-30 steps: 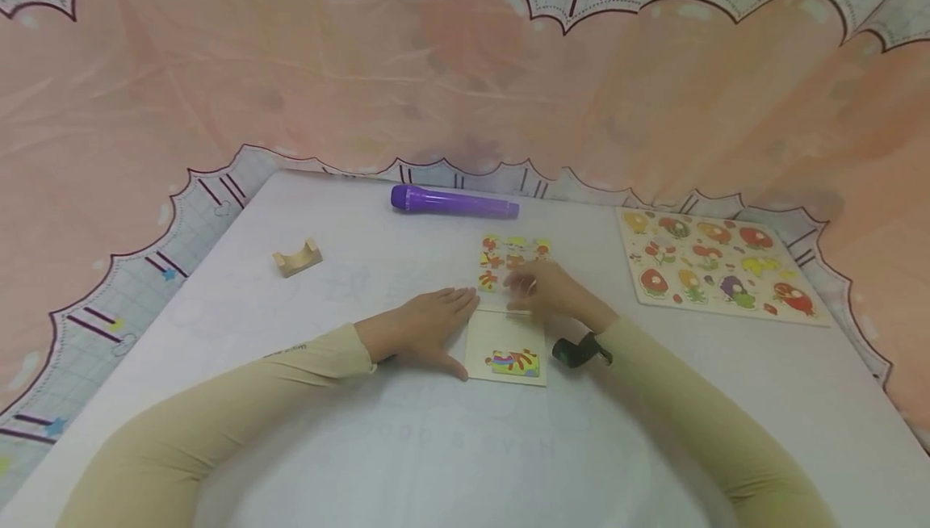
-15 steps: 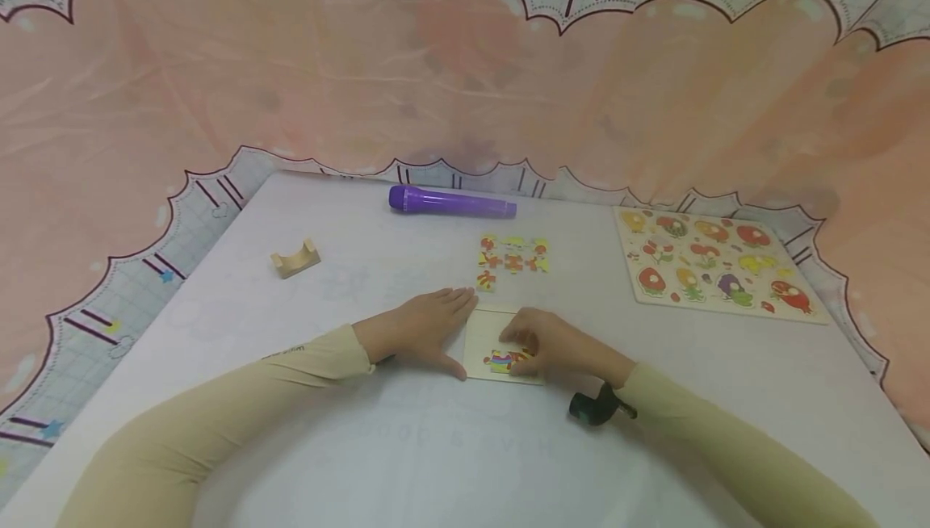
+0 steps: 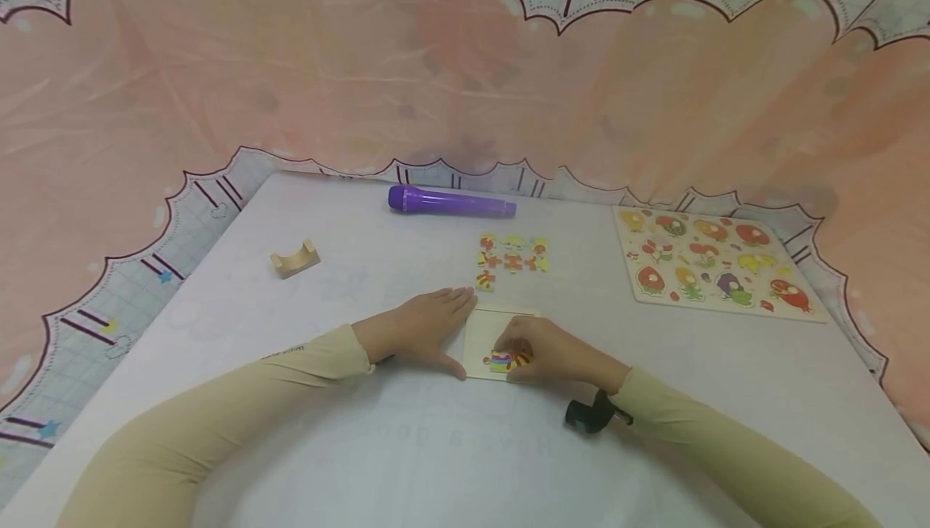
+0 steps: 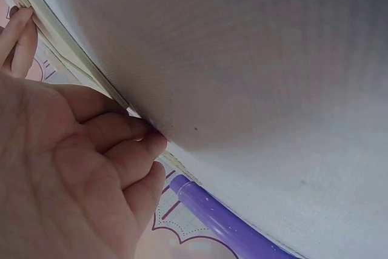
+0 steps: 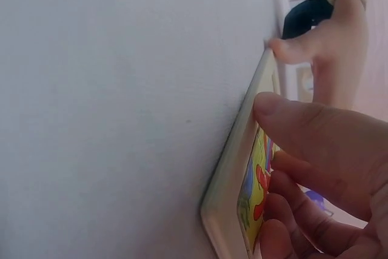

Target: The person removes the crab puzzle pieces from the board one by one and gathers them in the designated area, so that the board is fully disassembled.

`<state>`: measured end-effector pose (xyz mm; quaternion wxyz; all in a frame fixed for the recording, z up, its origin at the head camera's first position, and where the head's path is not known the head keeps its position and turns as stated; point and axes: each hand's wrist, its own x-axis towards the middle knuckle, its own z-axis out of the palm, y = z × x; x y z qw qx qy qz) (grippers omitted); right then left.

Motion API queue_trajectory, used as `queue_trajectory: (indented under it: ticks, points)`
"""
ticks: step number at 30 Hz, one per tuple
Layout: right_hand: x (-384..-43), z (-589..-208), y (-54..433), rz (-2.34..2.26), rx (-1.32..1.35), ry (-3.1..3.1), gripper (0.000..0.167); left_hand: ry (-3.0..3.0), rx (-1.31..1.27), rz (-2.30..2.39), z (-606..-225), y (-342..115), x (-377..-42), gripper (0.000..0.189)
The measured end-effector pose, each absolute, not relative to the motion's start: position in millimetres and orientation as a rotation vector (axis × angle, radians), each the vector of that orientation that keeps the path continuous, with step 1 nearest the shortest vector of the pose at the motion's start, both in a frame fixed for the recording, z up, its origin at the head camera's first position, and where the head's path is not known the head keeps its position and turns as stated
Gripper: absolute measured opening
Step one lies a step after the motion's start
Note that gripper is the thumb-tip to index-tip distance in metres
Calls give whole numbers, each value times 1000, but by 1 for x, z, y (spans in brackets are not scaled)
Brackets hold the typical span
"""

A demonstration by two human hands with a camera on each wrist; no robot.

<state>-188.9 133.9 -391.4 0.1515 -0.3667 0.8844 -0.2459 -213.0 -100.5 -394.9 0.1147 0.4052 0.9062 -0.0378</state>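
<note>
A small pale wooden puzzle tray [image 3: 477,334] lies on the white table. Joined puzzle pieces [image 3: 500,362] with a colourful print sit in its lower part. My right hand [image 3: 548,350] bends over them, thumb at the near side and fingertips at the far side, pinching the pieces. In the right wrist view the thumb lies by the tray's raised rim [image 5: 227,168], with the printed pieces [image 5: 257,186] beneath the fingers. My left hand [image 3: 429,330] rests flat at the tray's left edge, its fingers extended and thumb at the near corner. Beyond the tray lie several loose puzzle pieces [image 3: 513,262].
A purple toy microphone [image 3: 452,202] lies at the back. Far right is a fruit-patterned wooden board [image 3: 726,261]. A small curved wooden block [image 3: 295,259] stands on the left. A patterned cloth [image 3: 465,84] hangs behind the table.
My right hand came from the loose pieces down to the tray, then its fingers closed in around the joined pieces. Another piece now shows uncovered above. My left hand stayed put.
</note>
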Motion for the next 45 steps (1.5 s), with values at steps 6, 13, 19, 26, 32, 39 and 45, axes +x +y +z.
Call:
queue_trajectory:
  ticks: [6,13,19,26,32,39,45]
  points:
    - [-189,-393,134,-749,-1047,2535,29,2654,1188,-108,-394,-100,-213,111]
    - [-189,-394,134,-772,-1061,2545,31,2651,1188,-126,-395,-101,-213,112]
    - [-189,-393,134,-792,-1054,2532,33,2650,1190,-130,-395,-100,-214,112]
    - [-190,-392,135,-838,-1074,2504,33,2650,1201,-158,-394,-100,-213,112]
    - [-190,-394,136,-847,-1058,2517,30,2652,1208,-161,-394,-101,-212,112]
    - [-191,-395,138,-865,-1048,2545,26,2648,1207,-152,-395,-100,-213,112]
    - [-199,-391,143,-943,-957,2603,29,2650,1199,-140,-396,-101,-213,112]
